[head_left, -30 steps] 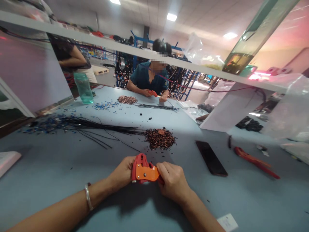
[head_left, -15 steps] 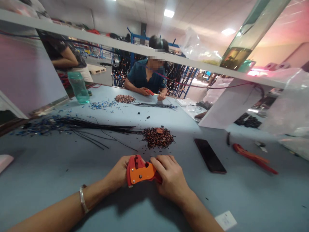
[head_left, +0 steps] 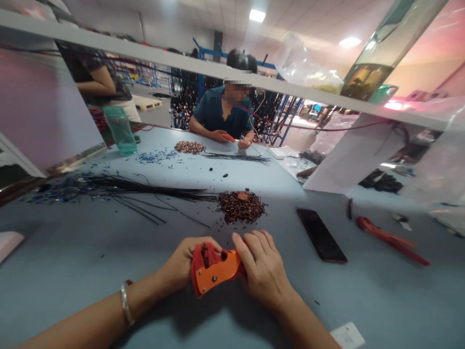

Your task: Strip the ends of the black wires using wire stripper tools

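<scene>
A red and orange wire stripper (head_left: 215, 277) is held up over the near part of the table, between my two hands. My right hand (head_left: 262, 271) wraps round its handle end. At the red head of the tool, my left hand (head_left: 180, 264) curls in from behind, its fingers closed against it and partly hidden. I cannot make out any wire in the jaws. Just beyond my hands lies a heap of small dark and copper-coloured cut bits (head_left: 240, 207). A bundle of black wires (head_left: 156, 189) stretches left from that heap towards scattered blue-tipped ends (head_left: 69, 186).
To the right lie a phone (head_left: 321, 236) and a second red and orange tool (head_left: 392, 240). A white label (head_left: 348, 335) is at the near edge. Across the table a co-worker (head_left: 223, 111) holds a red tool. A green bottle (head_left: 121, 131) stands left, under a shelf (head_left: 174, 59).
The stripper's head has tipped slightly downward, and the right hand's fingers have shifted a little. The view has turned slightly. Both hands stay on the tool.
</scene>
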A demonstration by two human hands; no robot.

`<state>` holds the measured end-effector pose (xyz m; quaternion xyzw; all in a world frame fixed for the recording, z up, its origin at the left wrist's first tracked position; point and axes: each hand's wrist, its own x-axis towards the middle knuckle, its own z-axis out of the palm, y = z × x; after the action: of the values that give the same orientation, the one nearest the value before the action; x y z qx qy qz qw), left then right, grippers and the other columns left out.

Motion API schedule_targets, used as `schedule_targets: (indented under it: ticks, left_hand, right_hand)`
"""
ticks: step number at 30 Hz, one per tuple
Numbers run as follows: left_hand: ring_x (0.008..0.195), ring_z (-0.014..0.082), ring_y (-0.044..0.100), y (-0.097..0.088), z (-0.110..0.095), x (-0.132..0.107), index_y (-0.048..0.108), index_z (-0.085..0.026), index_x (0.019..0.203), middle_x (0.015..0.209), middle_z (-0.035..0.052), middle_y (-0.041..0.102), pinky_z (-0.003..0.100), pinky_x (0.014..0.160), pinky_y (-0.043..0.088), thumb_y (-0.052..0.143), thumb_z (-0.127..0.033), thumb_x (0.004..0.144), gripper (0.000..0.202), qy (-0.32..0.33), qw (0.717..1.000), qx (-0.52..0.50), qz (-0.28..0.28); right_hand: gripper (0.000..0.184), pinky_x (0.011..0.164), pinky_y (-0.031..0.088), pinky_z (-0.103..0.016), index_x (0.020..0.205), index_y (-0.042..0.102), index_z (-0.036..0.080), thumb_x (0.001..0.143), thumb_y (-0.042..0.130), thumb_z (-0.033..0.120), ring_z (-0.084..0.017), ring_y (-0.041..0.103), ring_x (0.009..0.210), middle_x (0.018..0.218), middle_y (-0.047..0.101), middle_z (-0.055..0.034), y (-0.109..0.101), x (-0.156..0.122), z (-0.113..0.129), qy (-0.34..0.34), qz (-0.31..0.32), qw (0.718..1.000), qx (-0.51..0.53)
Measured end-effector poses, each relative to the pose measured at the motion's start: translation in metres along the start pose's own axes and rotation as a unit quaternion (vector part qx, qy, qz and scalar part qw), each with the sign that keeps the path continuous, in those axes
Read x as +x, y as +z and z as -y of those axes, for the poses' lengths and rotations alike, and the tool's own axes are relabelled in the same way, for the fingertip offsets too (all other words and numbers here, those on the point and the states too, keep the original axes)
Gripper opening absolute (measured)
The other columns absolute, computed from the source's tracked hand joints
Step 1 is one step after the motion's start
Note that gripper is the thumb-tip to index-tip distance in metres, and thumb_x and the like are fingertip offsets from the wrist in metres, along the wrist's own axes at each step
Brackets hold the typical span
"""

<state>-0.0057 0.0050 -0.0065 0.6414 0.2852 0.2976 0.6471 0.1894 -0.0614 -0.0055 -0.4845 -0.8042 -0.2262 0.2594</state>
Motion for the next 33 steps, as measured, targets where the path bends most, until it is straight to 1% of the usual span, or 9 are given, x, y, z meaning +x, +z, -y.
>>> schedule_targets:
  ticks: [5, 9, 14, 18, 20, 25, 29, 32, 33]
  left_hand:
    - [0.057, 0.0119, 0.055, 0.0, -0.002, -0.001, 0.07, -0.014, 0.077, 0.065, 0.0004, 0.07, 0.022, 0.056, 0.042, 0.07, -0.022, 0.072, 0.009, 0.005, 0.999, 0.025, 0.02]
    - [0.055, 0.0107, 0.055, 0.001, -0.006, -0.002, 0.07, -0.014, 0.074, 0.062, -0.0007, 0.068, 0.02, 0.054, 0.042, 0.068, -0.018, 0.072, 0.005, -0.003, 0.999, 0.031, 0.027]
    - [0.053, 0.0116, 0.058, 0.004, -0.008, -0.003, 0.07, -0.015, 0.072, 0.062, -0.0001, 0.07, 0.02, 0.052, 0.046, 0.075, -0.018, 0.067, 0.008, -0.019, 1.0, 0.0, 0.02]
    - [0.04, 0.0094, 0.053, 0.006, -0.009, -0.004, 0.07, -0.016, 0.073, 0.051, -0.0006, 0.067, 0.018, 0.04, 0.041, 0.07, -0.025, 0.077, 0.01, -0.064, 0.994, -0.068, 0.053]
    - [0.037, 0.0085, 0.05, 0.006, -0.009, -0.003, 0.071, -0.016, 0.075, 0.049, -0.0006, 0.066, 0.016, 0.037, 0.038, 0.069, -0.028, 0.079, 0.013, -0.082, 0.991, -0.091, 0.052]
    - [0.039, 0.0094, 0.054, 0.007, -0.01, 0.001, 0.072, -0.015, 0.075, 0.05, 0.0002, 0.067, 0.017, 0.041, 0.041, 0.072, -0.031, 0.078, 0.016, -0.084, 0.989, -0.118, 0.042]
    - [0.049, 0.0105, 0.056, 0.008, -0.011, 0.003, 0.075, -0.015, 0.08, 0.057, 0.0001, 0.068, 0.019, 0.05, 0.045, 0.077, -0.028, 0.072, 0.016, -0.059, 0.994, -0.093, 0.012]
    - [0.047, 0.0099, 0.051, 0.006, -0.008, 0.005, 0.073, -0.016, 0.074, 0.056, -0.0023, 0.064, 0.02, 0.049, 0.042, 0.075, -0.03, 0.071, 0.015, -0.028, 0.996, -0.061, -0.06]
    - [0.047, 0.0101, 0.05, 0.005, -0.007, 0.006, 0.072, -0.016, 0.072, 0.055, -0.003, 0.063, 0.02, 0.05, 0.042, 0.073, -0.031, 0.072, 0.015, -0.015, 0.995, -0.042, -0.094]
  right_hand:
    - [0.019, 0.068, 0.043, -0.039, 0.093, 0.059, 0.012, 0.087, 0.041, 0.014, -0.025, 0.051, 0.074, 0.077, 0.059, -0.0105, -0.002, 0.0, 0.0, 0.002, -0.011, 1.0, 0.012]
    - [0.018, 0.058, 0.037, -0.035, 0.076, 0.057, 0.017, 0.084, 0.042, 0.011, -0.021, 0.044, 0.06, 0.064, 0.055, -0.0065, -0.001, -0.001, -0.001, -0.006, -0.015, 1.0, 0.015]
    - [0.016, 0.053, 0.033, -0.033, 0.068, 0.056, 0.019, 0.073, 0.043, 0.01, -0.02, 0.042, 0.056, 0.06, 0.055, -0.0057, 0.001, -0.003, -0.002, -0.003, -0.012, 1.0, 0.021]
    - [0.016, 0.05, 0.03, -0.032, 0.062, 0.053, 0.021, 0.067, 0.043, 0.009, -0.018, 0.041, 0.052, 0.056, 0.053, -0.0032, 0.001, -0.003, -0.003, 0.004, -0.013, 1.0, 0.024]
    - [0.016, 0.05, 0.029, -0.031, 0.061, 0.052, 0.021, 0.065, 0.043, 0.009, -0.018, 0.04, 0.051, 0.054, 0.052, -0.0022, 0.001, -0.004, -0.004, 0.007, -0.014, 1.0, 0.028]
    - [0.015, 0.049, 0.026, -0.032, 0.058, 0.049, 0.022, 0.065, 0.044, 0.011, -0.016, 0.039, 0.048, 0.052, 0.051, -0.0008, 0.003, -0.006, -0.007, 0.018, -0.009, 0.999, 0.035]
    - [0.014, 0.049, 0.027, -0.032, 0.06, 0.05, 0.022, 0.07, 0.045, 0.014, -0.016, 0.041, 0.048, 0.054, 0.053, -0.0013, 0.007, -0.007, -0.01, 0.053, 0.01, 0.998, 0.036]
    - [0.008, 0.053, 0.032, -0.031, 0.069, 0.057, 0.019, 0.07, 0.049, 0.016, -0.019, 0.049, 0.056, 0.063, 0.058, -0.0051, 0.009, -0.004, -0.012, 0.108, 0.038, 0.993, 0.035]
    - [0.012, 0.056, 0.035, -0.031, 0.076, 0.06, 0.017, 0.068, 0.05, 0.016, -0.021, 0.052, 0.062, 0.068, 0.061, -0.0077, 0.009, -0.002, -0.012, 0.127, 0.05, 0.99, 0.036]
